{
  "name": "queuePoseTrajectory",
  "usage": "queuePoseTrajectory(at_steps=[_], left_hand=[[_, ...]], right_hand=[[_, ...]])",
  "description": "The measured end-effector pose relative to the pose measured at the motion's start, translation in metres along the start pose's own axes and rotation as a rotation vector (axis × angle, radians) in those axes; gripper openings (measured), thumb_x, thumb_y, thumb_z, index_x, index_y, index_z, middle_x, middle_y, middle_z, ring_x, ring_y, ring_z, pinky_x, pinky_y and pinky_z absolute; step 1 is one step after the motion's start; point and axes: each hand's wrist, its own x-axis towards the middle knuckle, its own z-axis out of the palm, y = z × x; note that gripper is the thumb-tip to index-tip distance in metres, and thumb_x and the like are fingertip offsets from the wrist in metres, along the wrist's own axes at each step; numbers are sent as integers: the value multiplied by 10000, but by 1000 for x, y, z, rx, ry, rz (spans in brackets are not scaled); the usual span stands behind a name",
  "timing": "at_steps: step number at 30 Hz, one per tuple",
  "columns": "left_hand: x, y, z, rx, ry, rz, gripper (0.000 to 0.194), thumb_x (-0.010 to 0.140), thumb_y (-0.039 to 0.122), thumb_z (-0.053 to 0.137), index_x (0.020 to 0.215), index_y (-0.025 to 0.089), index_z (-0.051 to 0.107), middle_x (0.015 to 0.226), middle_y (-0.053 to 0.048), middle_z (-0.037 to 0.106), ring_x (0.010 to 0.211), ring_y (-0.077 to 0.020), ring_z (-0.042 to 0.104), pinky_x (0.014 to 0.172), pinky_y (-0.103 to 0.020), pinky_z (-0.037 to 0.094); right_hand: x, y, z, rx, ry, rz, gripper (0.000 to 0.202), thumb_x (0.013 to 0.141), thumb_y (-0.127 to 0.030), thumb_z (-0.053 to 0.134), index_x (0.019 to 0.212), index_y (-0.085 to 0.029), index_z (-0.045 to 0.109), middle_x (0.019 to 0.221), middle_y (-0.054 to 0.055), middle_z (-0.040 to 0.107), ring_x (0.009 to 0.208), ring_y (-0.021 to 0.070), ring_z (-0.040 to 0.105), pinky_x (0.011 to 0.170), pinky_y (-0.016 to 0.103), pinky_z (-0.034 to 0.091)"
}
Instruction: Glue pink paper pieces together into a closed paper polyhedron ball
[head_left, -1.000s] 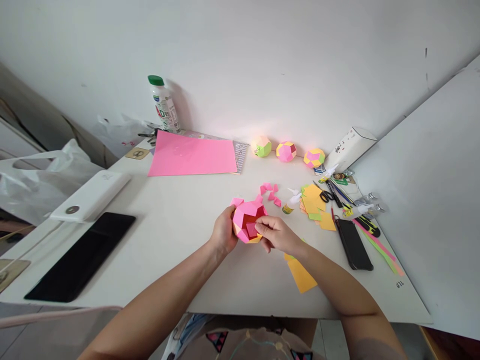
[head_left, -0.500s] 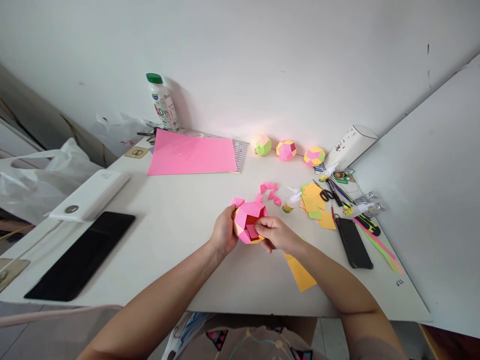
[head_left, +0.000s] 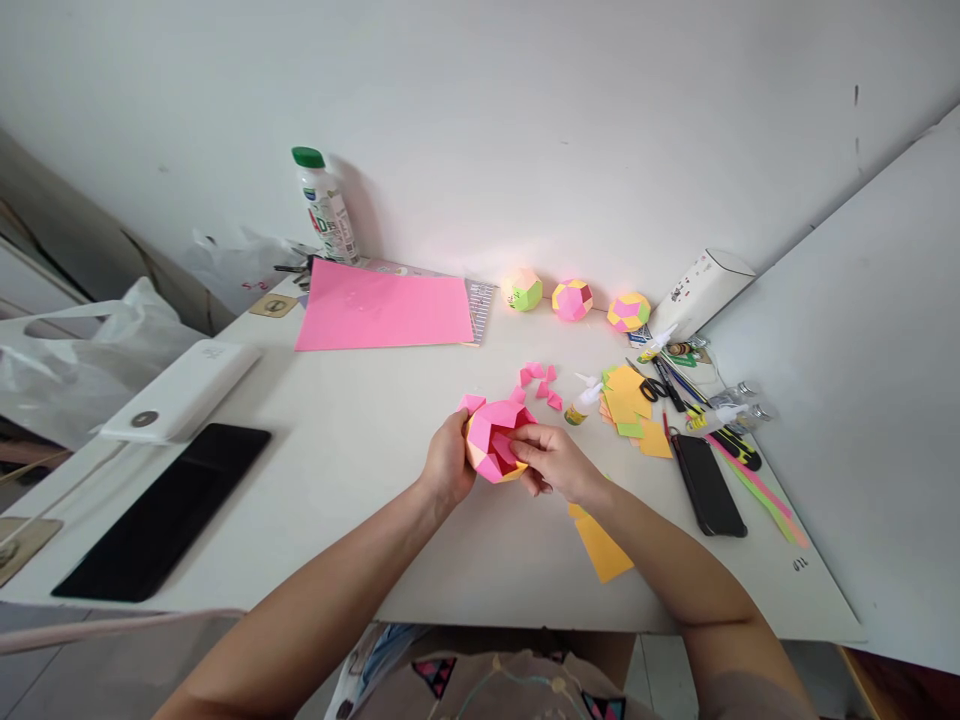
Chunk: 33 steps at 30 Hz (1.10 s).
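Over the near half of the white desk (head_left: 337, 420), in front of our body, we hold a faceted pink and yellow paper ball (head_left: 486, 463) between our two hands. Our left hand (head_left: 450, 460) cups its left side, the fingers curled around it with only the ball's thickness between them and the thumb. A gap in the ball's shell faces us, showing a reddish inside. There our right hand (head_left: 559, 460) has thumb and index finger drawn together on a small pink flap (head_left: 502, 448) at the gap, while its other fingers bend beneath.

Just beyond the ball we see small folded pink pieces (head_left: 543, 390) lying loose, and to their right a glue bottle (head_left: 581, 405) stands near a pile of orange and green paper notes (head_left: 628, 395). Scissors (head_left: 651, 390) lie beside that pile, and a black phone (head_left: 709, 485) rests farther right. An orange sheet (head_left: 604, 548) lies partly under our right forearm. Along the wall three paper balls (head_left: 572, 300) sit in a row, and to their left lies a large pink sheet (head_left: 390, 312), near a green-capped bottle (head_left: 330, 215).
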Motion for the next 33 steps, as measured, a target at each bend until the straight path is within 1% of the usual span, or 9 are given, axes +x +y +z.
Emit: queuePoseTrajectory(at_steps=[5, 13, 19, 22, 25, 33], left_hand=[[0, 0, 1, -5, 7, -22, 161, 792, 236, 504, 653, 160, 532, 624, -35, 600, 540, -159, 555, 506, -259, 415], [2, -2, -1, -51, 7, -30, 135, 768, 215, 538, 645, 165, 517, 603, -27, 583, 516, -158, 546, 495, -256, 411], [2, -1, 0, -59, 19, -40, 167, 789, 203, 518, 626, 166, 517, 553, -5, 538, 473, -133, 496, 479, -250, 396], [1, -1, 1, -82, 27, -44, 179, 797, 197, 525, 621, 164, 520, 528, 7, 512, 443, -116, 463, 465, -239, 373], [1, -1, 2, -88, 40, -44, 188, 799, 197, 534, 614, 162, 519, 518, 12, 509, 426, -108, 448, 462, -239, 360], [1, -1, 2, -78, 51, -47, 187, 796, 175, 511, 610, 163, 521, 514, 15, 508, 430, -110, 445, 461, -246, 353]], right_hand=[[0, -1, 0, 41, -3, 36, 257, 809, -374, 611, 923, -147, 650, 421, -72, 453, 351, 51, 368, 367, 180, 211], [4, 6, -1, 44, -5, 56, 262, 790, -392, 624, 885, -150, 652, 496, -45, 501, 375, 53, 391, 379, 187, 210], [3, 4, -1, 63, -28, 64, 253, 787, -382, 631, 879, -148, 656, 482, -66, 443, 375, 42, 354, 380, 187, 191], [3, 2, -1, 96, -42, 68, 249, 764, -380, 655, 840, -143, 657, 482, -70, 418, 378, 41, 353, 376, 189, 173], [3, 3, -1, 121, -47, 71, 250, 747, -385, 671, 807, -144, 656, 479, -68, 419, 375, 41, 353, 372, 192, 154], [4, 4, -3, 142, -55, 86, 252, 737, -382, 685, 819, -145, 669, 487, -65, 425, 370, 40, 348, 364, 199, 143]])
